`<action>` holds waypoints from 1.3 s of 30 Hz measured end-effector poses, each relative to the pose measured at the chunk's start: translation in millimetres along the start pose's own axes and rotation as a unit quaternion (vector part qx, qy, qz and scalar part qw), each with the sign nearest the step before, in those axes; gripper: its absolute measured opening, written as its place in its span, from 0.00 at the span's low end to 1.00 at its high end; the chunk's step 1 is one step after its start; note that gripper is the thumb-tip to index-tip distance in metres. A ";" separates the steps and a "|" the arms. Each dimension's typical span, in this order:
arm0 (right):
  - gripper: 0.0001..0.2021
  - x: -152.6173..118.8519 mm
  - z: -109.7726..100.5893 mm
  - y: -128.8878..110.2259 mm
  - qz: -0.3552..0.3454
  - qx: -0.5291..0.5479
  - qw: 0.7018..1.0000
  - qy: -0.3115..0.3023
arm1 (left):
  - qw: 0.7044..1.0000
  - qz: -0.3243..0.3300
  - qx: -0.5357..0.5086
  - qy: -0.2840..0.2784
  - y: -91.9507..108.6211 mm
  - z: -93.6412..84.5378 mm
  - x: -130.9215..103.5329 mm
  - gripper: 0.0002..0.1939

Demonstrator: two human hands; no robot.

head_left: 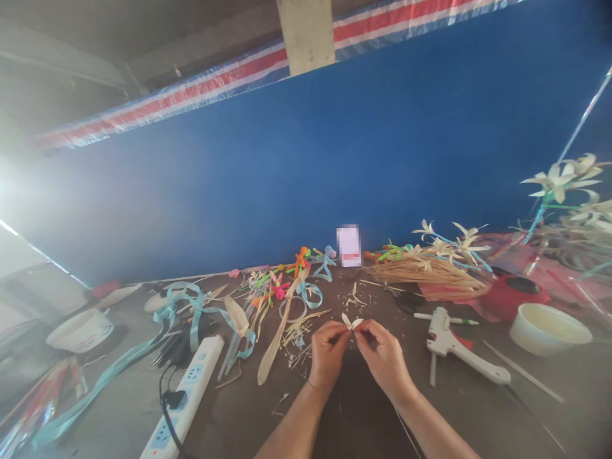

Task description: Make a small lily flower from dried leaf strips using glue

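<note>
Near the middle of the dark table, a small cream-coloured flower piece (352,323) with pointed petals is pinched between both hands. My left hand (329,352) holds its left side, the fingers closed on it. My right hand (382,352) grips the right side with thumb and fingertips. The fingertips hide the lower part of the piece. Just beyond the hands lie small pale scraps (354,297), and dried husk strips (277,341) are spread to the left.
A white power strip (194,382) and light blue ribbon (112,373) lie left. A white glue gun (454,344), a cream bowl (549,328) and husk flowers (557,182) are at right. A blue panel (268,172) stands behind a small white card (349,245).
</note>
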State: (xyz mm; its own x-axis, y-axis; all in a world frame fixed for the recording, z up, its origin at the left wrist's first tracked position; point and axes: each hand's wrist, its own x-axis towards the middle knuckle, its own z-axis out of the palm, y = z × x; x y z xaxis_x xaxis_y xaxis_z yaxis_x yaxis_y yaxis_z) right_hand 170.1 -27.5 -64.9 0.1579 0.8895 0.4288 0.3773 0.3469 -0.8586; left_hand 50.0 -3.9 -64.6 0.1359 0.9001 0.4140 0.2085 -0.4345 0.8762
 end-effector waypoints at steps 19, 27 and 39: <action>0.10 -2.4 -0.9 -1.7 -0.050 -0.002 0.999 0.004 | 0.998 0.006 0.053 0.015 -0.1 -0.5 0.2 0.06; 0.08 -3.8 -2.5 -6.6 -0.027 -0.013 0.999 -0.013 | 0.998 0.028 0.062 0.007 3.1 -2.1 0.9 0.07; 0.07 -4.6 -2.0 -3.4 -0.021 -0.018 1.000 -0.007 | 0.996 0.051 0.072 0.007 4.8 -4.0 0.4 0.07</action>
State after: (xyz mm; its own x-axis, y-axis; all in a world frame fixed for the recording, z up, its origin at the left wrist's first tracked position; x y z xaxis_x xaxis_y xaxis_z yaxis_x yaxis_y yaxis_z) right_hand 169.9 -33.3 -63.4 0.1290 0.8783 0.4603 0.4164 0.3733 -0.8290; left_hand 47.2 -5.5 -59.3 0.1498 0.8510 0.5034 0.3314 -0.5229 0.7853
